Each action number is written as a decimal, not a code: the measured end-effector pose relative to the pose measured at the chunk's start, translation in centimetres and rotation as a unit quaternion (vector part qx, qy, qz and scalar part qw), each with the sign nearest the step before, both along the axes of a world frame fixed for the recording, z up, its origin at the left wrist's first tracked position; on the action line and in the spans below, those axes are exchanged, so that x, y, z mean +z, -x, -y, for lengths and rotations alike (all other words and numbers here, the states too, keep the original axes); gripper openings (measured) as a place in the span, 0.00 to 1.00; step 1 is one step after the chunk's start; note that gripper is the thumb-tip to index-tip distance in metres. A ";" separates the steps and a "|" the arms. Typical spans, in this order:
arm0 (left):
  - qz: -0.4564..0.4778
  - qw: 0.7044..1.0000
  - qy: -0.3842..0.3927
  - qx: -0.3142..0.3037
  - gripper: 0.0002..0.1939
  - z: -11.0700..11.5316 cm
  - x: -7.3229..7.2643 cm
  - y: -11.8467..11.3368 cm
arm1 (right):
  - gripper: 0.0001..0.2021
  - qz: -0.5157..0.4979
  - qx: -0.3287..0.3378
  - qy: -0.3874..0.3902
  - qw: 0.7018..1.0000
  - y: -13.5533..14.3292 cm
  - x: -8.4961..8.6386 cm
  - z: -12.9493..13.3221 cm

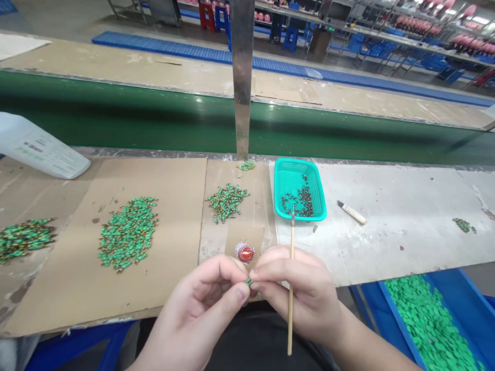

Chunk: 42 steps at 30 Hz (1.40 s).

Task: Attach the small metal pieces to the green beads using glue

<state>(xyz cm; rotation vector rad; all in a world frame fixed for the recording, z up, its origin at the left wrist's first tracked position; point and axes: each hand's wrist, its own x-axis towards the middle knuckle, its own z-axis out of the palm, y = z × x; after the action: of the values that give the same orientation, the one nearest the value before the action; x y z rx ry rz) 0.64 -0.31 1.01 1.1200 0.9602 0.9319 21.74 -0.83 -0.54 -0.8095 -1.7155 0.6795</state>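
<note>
My left hand (208, 305) pinches a tiny green piece (248, 282) between thumb and forefinger. My right hand (302, 291) meets it there, its thumb and forefinger closed at the same piece. A thin wooden-handled paintbrush (289, 315) is tucked between the right fingers, its tip pointing away from me over the turquoise basket's near rim. Just beyond my fingertips, a small round dish of red-brown liquid (245, 253) sits on a cardboard square. Small dark parts (302, 202) lie in the turquoise basket (321, 211). Most of the green piece is covered by fingertips.
Piles of green-and-gold pieces (129, 232) lie on cardboard at left and centre. A white bottle (38, 144) lies tilted at far left. Right of the basket is a short flat-tipped tool (352, 212). A blue bin (466, 291) of green pieces stands below right. A metal post (242, 69) rises ahead.
</note>
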 end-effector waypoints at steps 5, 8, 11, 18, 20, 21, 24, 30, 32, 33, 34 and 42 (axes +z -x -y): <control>-0.069 0.986 -0.154 0.014 0.07 0.6 -0.7 0.6 | 0.04 -0.039 0.032 0.058 0.997 -0.4 0.5 0.0; -0.114 0.955 -0.272 0.006 0.14 0.7 -1.2 1.5 | 0.05 -0.059 0.037 0.090 0.993 -0.5 0.6 0.1; -0.142 0.926 -0.348 -0.013 0.18 0.4 -1.2 2.1 | 0.04 -0.065 0.044 0.104 0.991 -0.5 0.7 0.3; -0.201 0.889 -0.410 -0.035 0.18 0.0 -0.5 2.2 | 0.05 -0.053 0.030 0.075 0.995 -0.1 0.9 0.6; -0.211 0.889 -0.405 -0.037 0.17 0.0 -0.4 2.2 | 0.06 -0.050 0.025 0.070 0.996 0.0 0.8 0.7; -0.213 0.889 -0.404 -0.039 0.17 0.0 -0.3 2.2 | 0.06 -0.051 0.024 0.069 0.996 0.0 0.8 0.7; -0.211 0.887 -0.408 -0.041 0.17 0.0 -0.3 2.2 | 0.07 -0.056 0.020 0.070 0.996 0.1 0.6 0.9; -0.213 0.886 -0.409 -0.050 0.18 -0.2 -0.2 2.0 | 0.06 -0.062 0.005 0.075 0.995 0.3 0.2 1.1; -0.209 0.886 -0.410 -0.051 0.18 -0.2 -0.1 1.9 | 0.04 -0.061 0.001 0.079 0.995 0.4 0.0 1.2; -0.209 0.886 -0.411 -0.052 0.18 -0.2 -0.2 1.9 | 0.04 -0.062 0.000 0.081 0.995 0.4 -0.1 1.2; -0.208 0.886 -0.411 -0.051 0.18 -0.2 -0.2 1.9 | 0.03 -0.064 0.001 0.082 0.995 0.5 -0.1 1.2; -0.205 0.889 -0.406 -0.050 0.17 -0.4 -0.4 1.6 | 0.02 -0.071 -0.005 0.089 0.993 0.5 -0.5 1.3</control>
<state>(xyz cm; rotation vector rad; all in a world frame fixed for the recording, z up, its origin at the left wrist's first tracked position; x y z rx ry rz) -0.96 0.05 0.62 2.1256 0.8356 1.0639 21.27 -2.15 -1.03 -0.8715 -1.5369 0.8717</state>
